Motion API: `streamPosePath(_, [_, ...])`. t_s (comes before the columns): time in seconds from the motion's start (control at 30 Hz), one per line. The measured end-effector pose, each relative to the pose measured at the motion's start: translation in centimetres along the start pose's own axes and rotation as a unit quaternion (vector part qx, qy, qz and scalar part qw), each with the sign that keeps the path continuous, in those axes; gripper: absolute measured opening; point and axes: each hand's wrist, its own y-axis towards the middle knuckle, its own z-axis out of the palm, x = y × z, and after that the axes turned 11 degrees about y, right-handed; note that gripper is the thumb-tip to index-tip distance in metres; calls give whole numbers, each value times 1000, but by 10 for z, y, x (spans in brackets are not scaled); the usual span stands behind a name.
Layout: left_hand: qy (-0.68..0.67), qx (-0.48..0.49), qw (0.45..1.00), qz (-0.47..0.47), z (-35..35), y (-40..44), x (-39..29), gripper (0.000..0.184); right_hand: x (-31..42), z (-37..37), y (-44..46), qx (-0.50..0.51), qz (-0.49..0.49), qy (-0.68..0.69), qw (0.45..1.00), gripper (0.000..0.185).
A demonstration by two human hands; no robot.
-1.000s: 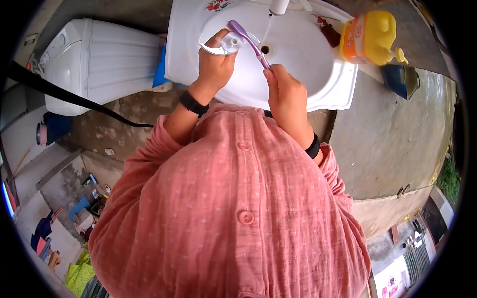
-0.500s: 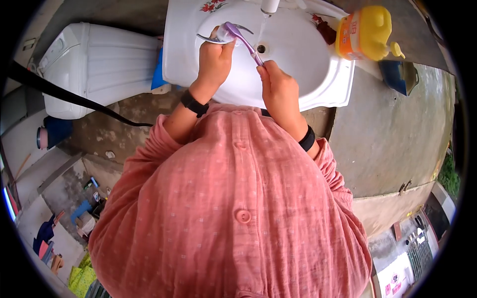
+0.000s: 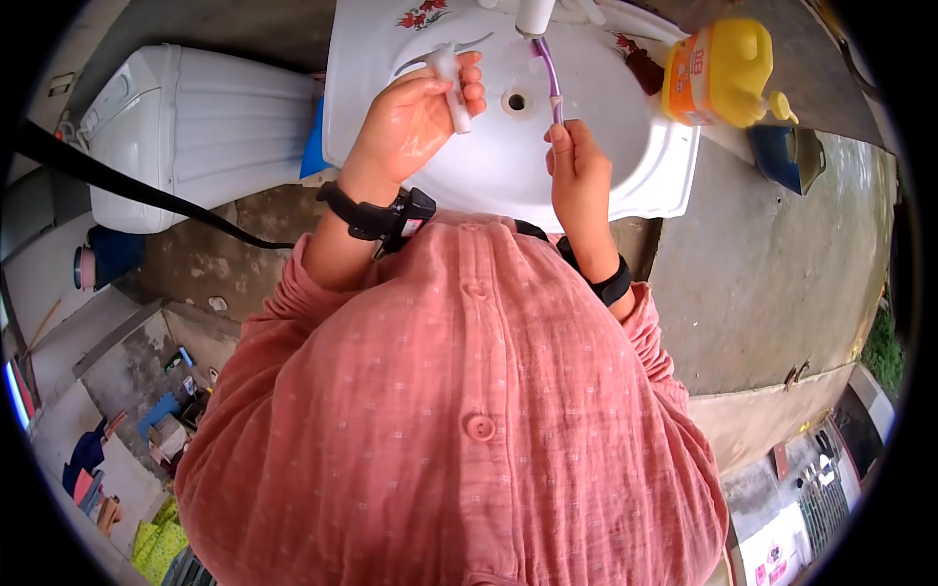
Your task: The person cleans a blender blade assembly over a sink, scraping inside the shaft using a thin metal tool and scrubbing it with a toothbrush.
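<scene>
My left hand [image 3: 415, 122] is over the left side of the white sink [image 3: 625, 127], palm turned up and wet. Its fingers are closed around the white handle of a tool [image 3: 457, 109] with a curved grey metal piece at its head; its exact kind I cannot make out. My right hand [image 3: 579, 166] grips a purple toothbrush [image 3: 552, 78] by the lower end of its handle. The brush head is just under the white faucet [image 3: 533, 18], above and to the right of the drain hole [image 3: 516, 102].
A yellow detergent jug [image 3: 728, 73] with a pump stands on the sink's right edge. Left of the sink is a white washing machine [image 3: 215, 127]. A blue basin [image 3: 782, 156] lies at the right, and a black strap [image 3: 147, 190] crosses the left side.
The toothbrush has moved off the white-handled tool, up and right to the faucet. My left hand has turned palm up, showing the tool's handle.
</scene>
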Motion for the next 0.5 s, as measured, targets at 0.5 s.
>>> streamPosePath(0.5, [-76, -43, 992, -89, -24, 28, 18, 22, -5, 3, -7, 32, -54, -76, 995, 10])
